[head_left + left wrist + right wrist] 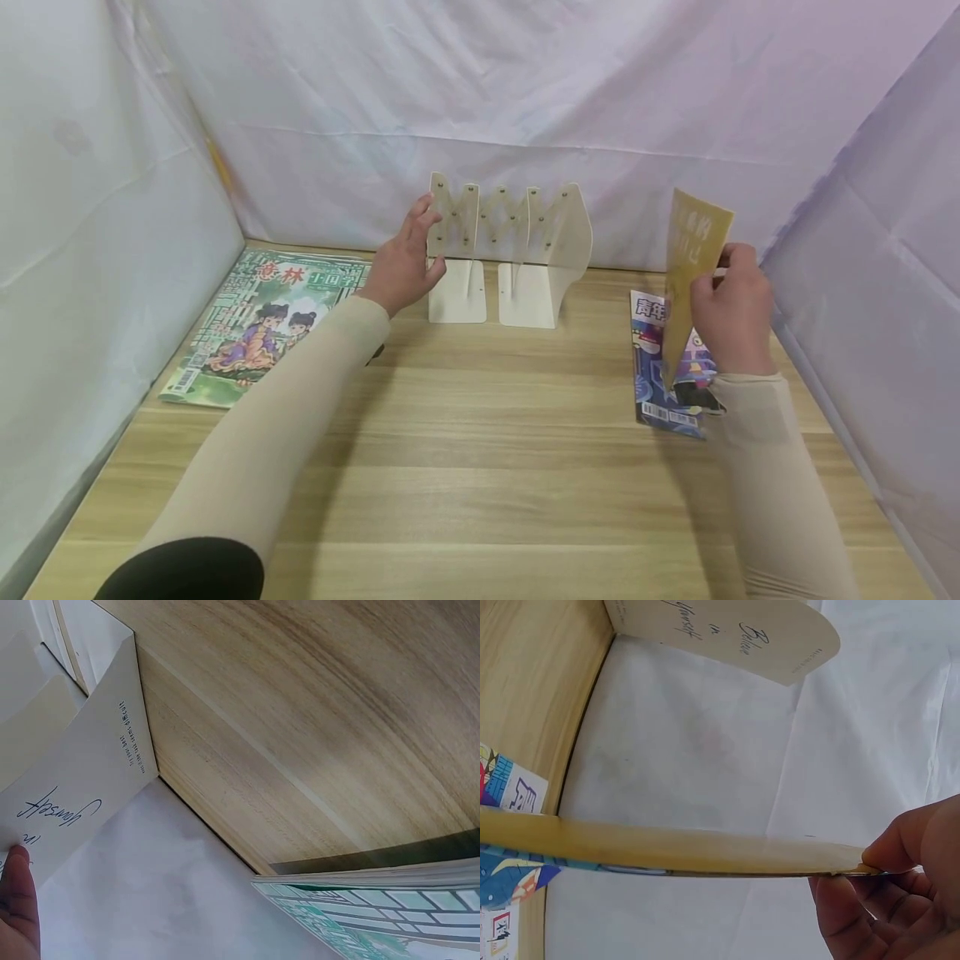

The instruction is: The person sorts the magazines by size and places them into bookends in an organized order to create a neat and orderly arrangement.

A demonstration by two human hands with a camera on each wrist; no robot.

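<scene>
A cream expandable bookend rack (510, 242) stands at the back of the wooden table (480, 467). My left hand (401, 258) rests against its left end panel (67, 795), fingers straight along the plate. My right hand (731, 308) grips a yellow-covered book (693, 267) and holds it upright, its lower edge on a blue magazine (663, 392) lying flat. In the right wrist view the yellow book (667, 851) shows edge-on, pinched between thumb and fingers (870, 915).
A green illustrated magazine (262, 325) lies flat at the left of the table, its edge also in the left wrist view (375, 900). White cloth walls (112, 208) close in the left, back and right sides. Bare wood fills the front of the table.
</scene>
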